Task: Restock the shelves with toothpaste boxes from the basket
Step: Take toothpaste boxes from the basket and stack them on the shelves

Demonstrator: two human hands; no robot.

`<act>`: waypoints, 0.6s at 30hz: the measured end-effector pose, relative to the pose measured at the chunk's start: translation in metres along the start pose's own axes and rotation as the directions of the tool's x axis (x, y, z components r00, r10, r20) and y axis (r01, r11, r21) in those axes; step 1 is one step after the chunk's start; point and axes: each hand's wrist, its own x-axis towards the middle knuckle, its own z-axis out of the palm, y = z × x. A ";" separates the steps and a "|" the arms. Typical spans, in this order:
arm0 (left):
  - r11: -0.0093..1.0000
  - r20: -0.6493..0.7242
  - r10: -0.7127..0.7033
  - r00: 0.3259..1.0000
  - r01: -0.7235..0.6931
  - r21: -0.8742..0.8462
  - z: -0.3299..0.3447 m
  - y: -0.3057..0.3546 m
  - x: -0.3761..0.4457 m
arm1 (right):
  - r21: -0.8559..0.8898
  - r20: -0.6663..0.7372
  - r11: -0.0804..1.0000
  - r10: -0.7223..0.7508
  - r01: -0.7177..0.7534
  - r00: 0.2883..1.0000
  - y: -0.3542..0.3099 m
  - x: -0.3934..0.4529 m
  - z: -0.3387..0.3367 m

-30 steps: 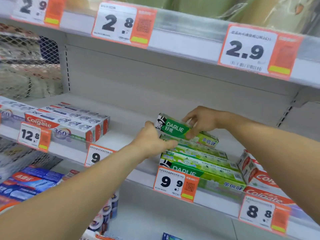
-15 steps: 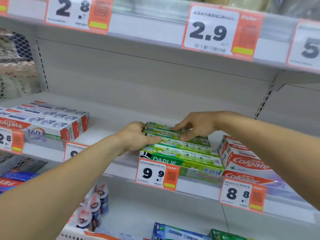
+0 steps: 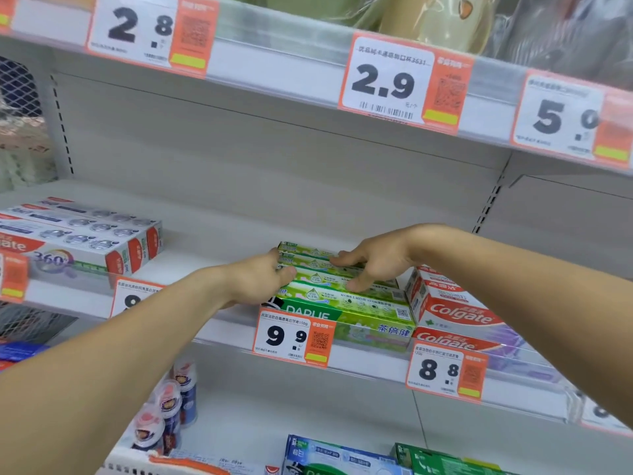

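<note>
Both hands were on the green Darlie boxes (image 3: 342, 296) in the middle of the shelf (image 3: 219, 241): the left hand (image 3: 255, 281) pressed against the left end of the stack, its thumb lying on a box top, and the right hand (image 3: 371, 264) rested with spread, mostly straight fingers on the upper boxes, neither hand plainly curled round any one box. Judging by that, the green stack was laid down and only being squared up, so this part of the restock looked nearly finished; the basket was out of view, so what remained in it could not be told, and bare shelf between the stacks suggested room for more. At far left stood Colgate 360 boxes (image 3: 85, 241), white with red ends. Overhead tags read 2.8 (image 3: 137, 29), 2.9 (image 3: 387, 80) and, at the right edge, 5.0 (image 3: 561, 114). Under the green stack, whose front read DARLIE with Chinese characters, hung the 9.9 tag (image 3: 291, 337). Just right of it lay red-and-white Colgate boxes (image 3: 455, 313) above the 8.8 tag (image 3: 442, 370). On the lower shelf stood small bottles (image 3: 171, 406) and more boxes, their print too blurred to read.
</note>
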 end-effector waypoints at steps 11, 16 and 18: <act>1.000 0.033 -0.023 0.999 0.024 -0.012 0.003 0.002 -0.003 | 0.041 0.040 0.999 0.019 -0.021 0.999 -0.011 -0.023 0.009; 0.999 0.025 -0.025 0.999 0.026 -0.032 0.003 0.006 -0.009 | -0.010 0.060 0.998 0.062 -0.062 0.996 -0.019 -0.027 0.011; 0.999 0.017 -0.026 1.000 0.027 -0.026 0.003 0.008 -0.009 | -0.011 0.059 0.998 0.069 -0.068 0.996 -0.020 -0.027 0.014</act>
